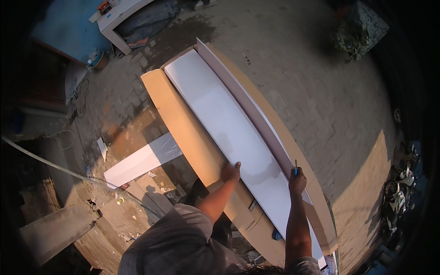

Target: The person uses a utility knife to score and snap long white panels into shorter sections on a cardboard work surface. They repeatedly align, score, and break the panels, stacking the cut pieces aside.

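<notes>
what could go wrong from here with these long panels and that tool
The blue-handled tool in the right hand is close to the pale panels, so a slip might scratch one.
The panel standing on edge could tip over, perhaps knocking the flat white panel beside it.
The left hand is at the flat panel's edge, so its fingers might get pinched if that panel shifts.

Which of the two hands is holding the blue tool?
The right hand, closed around the blue tool; the left hand rests at the white panel, no tool visible.
</notes>
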{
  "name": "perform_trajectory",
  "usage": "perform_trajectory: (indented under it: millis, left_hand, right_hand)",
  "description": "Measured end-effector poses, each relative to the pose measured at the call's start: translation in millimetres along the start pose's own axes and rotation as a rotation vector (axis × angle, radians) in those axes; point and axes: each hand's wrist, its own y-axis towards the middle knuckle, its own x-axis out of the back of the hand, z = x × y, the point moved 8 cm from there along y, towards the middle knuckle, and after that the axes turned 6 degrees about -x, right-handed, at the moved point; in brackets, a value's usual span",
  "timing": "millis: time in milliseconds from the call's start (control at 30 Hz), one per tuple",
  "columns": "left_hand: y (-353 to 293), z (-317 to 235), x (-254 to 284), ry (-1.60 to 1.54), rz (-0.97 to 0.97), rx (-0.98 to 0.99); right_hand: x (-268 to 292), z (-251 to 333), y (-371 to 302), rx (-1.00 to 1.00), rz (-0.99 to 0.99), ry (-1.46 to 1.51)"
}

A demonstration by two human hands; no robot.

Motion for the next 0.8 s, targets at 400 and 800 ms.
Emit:
perform_trajectory:
  millis: [400, 800]
  left_hand:
    - [-25, -277, 135, -0.716, 0.064, -0.25]
    - [9, -61, 77, -1.225, 0.189, 0.363]
  right_hand:
    - [121, 15, -92, 0.009, -0.22, -0.026]
    - [24, -2, -229, -0.084, 0.096, 0.256]
